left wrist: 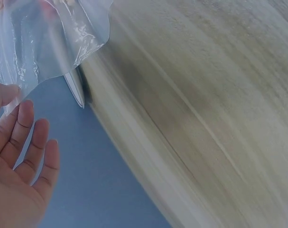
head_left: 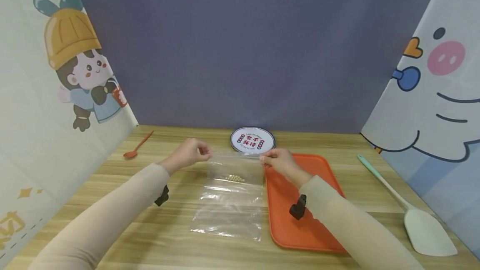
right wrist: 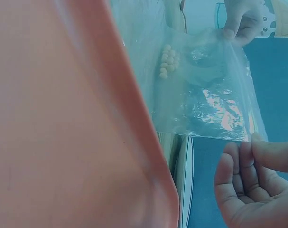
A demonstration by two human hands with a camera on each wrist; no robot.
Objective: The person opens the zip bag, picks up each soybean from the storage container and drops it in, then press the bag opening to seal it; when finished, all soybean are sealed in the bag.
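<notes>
A clear zip bag [head_left: 230, 207] hangs between both hands, its lower part spread toward the near side of the table. My left hand [head_left: 189, 155] pinches the top left corner between thumb and index finger. At the top right corner, my right hand [head_left: 283, 162] pinches the edge in the same manner. Small pale yellow beans [head_left: 234, 178] sit bunched inside the bag. In the right wrist view the beans [right wrist: 168, 61] show as a cluster through the plastic. The left wrist view shows the bag's corner [left wrist: 13, 102] between thumb and index finger, other fingers spread loosely.
An orange tray [head_left: 300, 228] lies under the right forearm, beside the bag. A white plate [head_left: 252, 140] with red lettering stands behind the bag near the back wall. An orange-brown spoon [head_left: 131, 153] is at the far left, a pale green spatula [head_left: 427, 230] at the right.
</notes>
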